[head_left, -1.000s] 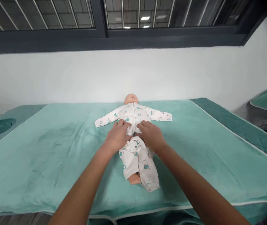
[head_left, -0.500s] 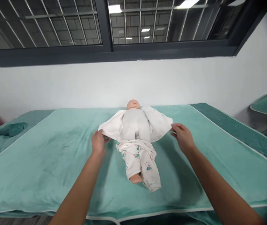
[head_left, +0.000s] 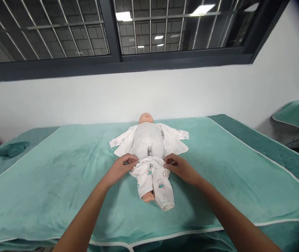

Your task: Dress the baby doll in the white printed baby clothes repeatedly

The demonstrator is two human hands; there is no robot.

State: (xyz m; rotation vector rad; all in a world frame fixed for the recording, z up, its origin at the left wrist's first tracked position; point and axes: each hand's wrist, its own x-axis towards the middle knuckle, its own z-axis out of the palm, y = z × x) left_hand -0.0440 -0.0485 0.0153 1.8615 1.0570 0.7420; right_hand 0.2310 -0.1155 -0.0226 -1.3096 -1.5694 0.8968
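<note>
A baby doll [head_left: 148, 138] lies on its back, its head toward the wall and its grey-white torso bare. Its white jacket [head_left: 177, 143] is spread open to both sides, with the printed sleeves stretched outward. White printed baby trousers [head_left: 146, 182] cover the legs, their waistband bunched below the belly; one foot pokes out of a leg end. At the left side of the waistband, my left hand [head_left: 124, 166] is closed on the cloth. Opposite it, my right hand [head_left: 180, 167] pinches the waistband's right side.
The doll rests on a green plush cover [head_left: 73, 182] with white piping, spread over a bed against a white wall [head_left: 91, 98]. Above is a dark-framed barred window [head_left: 136, 59]. A green padded chair [head_left: 298, 115] stands at right.
Both hands have let go of the jacket's front panels, which now lie flat beside the doll. They have moved inward and down to the trousers' waistband. The view has shifted slightly.
</note>
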